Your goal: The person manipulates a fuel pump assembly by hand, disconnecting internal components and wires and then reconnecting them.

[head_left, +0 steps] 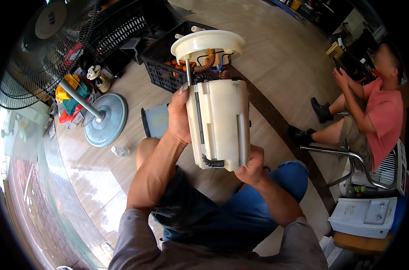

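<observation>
Squarely in front of the seated wearer, above the lap, a cream-coloured plastic cylindrical unit with a round flanged top (220,126) is held up off the tiled floor (276,58). The left hand (179,117) grasps its left side, thumb upright along the wall, its other fingers hidden behind the body. The right hand (253,165) clasps the lower right corner, its fingertips mostly out of sight. Beneath the flange, a brown corrugated hose (209,63) and thin blue and black wires show, though their lower ends are hard to follow. The unit blocks part of a black plastic lattice crate (161,77), so the orange-brown pieces inside are only partly visible; a grey flat panel (157,120) is partly covered by the left hand. Leftward stand a fan with a round blue-grey base (110,128), its wire cage cut off by the rim, and a clear plastic bottle (120,152). Rightward, a seated person in a pink shirt (386,105) holds a dark slim device, indistinct, behind a white boxy machine (359,218).
</observation>
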The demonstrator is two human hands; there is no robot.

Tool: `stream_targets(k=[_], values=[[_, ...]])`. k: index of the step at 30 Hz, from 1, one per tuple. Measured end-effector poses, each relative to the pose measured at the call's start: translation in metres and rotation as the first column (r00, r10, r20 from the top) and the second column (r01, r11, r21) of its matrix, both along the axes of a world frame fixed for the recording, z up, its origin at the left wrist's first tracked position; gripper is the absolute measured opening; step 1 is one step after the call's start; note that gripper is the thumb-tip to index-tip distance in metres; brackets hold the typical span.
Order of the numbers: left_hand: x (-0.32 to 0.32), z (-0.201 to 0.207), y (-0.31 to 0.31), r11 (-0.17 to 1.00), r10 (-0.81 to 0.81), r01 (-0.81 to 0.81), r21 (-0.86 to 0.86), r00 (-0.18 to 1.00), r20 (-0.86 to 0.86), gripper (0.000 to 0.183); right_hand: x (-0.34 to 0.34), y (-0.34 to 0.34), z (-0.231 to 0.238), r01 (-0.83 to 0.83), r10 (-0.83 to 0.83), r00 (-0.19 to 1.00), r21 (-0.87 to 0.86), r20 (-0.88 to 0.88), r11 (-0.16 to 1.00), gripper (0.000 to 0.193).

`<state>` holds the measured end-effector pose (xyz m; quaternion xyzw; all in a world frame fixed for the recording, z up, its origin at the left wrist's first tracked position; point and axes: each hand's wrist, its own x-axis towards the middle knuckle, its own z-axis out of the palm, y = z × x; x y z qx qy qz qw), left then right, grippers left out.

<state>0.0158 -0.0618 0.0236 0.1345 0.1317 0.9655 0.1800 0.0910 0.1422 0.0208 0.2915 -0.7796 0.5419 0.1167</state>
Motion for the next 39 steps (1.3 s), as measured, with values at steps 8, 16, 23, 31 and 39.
stream_targets(k=[8, 16, 23, 31, 39], values=[[-0.007, 0.008, 0.001, 0.997, 0.064, -0.064, -0.034, 0.998, 0.025, 0.068, -0.009, -0.006, -0.005, 0.174, -0.171, 0.952, -0.01, -0.254, 0.985, 0.01], [-0.004, -0.005, -0.005, 0.996, 0.082, -0.085, 0.027, 0.993, 0.087, 0.064, -0.013, 0.002, 0.003, 0.118, -0.031, 0.892, 0.167, -0.451, 0.979, 0.02], [0.001, 0.006, -0.005, 0.996, 0.08, -0.085, 0.024, 0.984, 0.158, 0.064, -0.015, 0.004, 0.006, 0.085, -0.009, 0.895, 0.151, -0.445, 0.985, 0.02], [0.002, 0.023, 0.007, 0.995, 0.007, -0.004, 0.103, 1.0, -0.027, 0.084, -0.019, 0.003, 0.002, 0.098, -0.07, 0.906, 0.045, -0.417, 0.994, 0.021], [-0.003, 0.023, 0.011, 0.972, -0.07, 0.055, 0.227, 0.996, 0.06, 0.073, -0.016, 0.005, 0.006, 0.126, -0.117, 0.936, 0.006, -0.331, 0.992, 0.036]])
